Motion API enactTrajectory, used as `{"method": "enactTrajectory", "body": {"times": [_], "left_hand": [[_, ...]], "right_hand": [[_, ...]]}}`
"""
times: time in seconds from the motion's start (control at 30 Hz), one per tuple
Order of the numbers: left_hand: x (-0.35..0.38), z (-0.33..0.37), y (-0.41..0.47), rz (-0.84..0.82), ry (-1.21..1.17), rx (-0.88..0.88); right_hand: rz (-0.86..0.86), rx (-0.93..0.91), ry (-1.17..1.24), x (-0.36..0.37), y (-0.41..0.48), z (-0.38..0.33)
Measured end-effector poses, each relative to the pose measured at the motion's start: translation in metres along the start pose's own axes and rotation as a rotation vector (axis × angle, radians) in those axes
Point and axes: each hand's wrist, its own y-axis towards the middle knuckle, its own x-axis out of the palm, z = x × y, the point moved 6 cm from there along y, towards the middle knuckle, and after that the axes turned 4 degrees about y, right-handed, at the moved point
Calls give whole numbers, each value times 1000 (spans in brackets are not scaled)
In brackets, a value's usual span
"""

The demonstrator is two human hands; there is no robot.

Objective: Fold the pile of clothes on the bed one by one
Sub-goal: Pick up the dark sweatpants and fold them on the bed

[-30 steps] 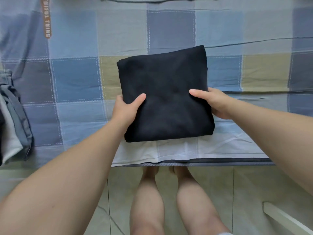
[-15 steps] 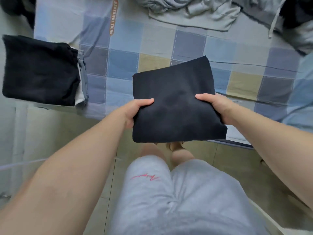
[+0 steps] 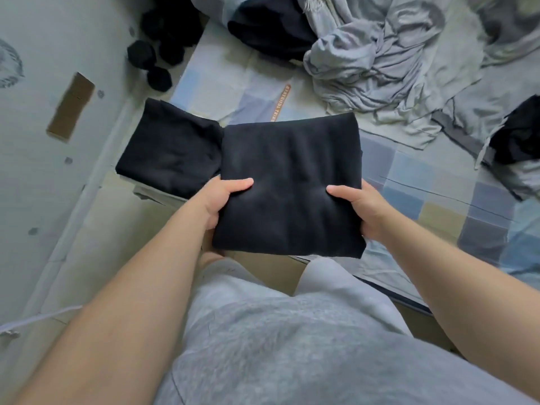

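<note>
Nearest, above the person's grey shorts (image 3: 292, 331), both hands hold a folded black garment (image 3: 292, 182) flat over the near edge of the bed (image 3: 423, 185). The left hand (image 3: 222, 200) grips its left edge and the right hand (image 3: 362, 211) its right edge, thumbs on top, fingers hidden beneath. A folded black stack (image 3: 172, 153) sits on the bed's left corner, just left of the garment and slightly beyond it, so the left hand is nearer. I'd judge the next move to be a short carry leftward onto it. Farther back lies the crumpled grey pile (image 3: 380, 68), not yet folded.
</note>
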Motion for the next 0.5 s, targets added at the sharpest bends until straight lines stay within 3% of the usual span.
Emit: {"method": "enactTrajectory", "body": {"times": [0.13,0.33,0.5], "left_hand": [[-100,28,28,108,-24,57],[-264,69,82,238,187,39],[-339,101,143,263,355,144]], "right_hand": [[34,34,11,98,43,-1],[63,90,31,248,114,14],[132,78,73,322,180,30]]}}
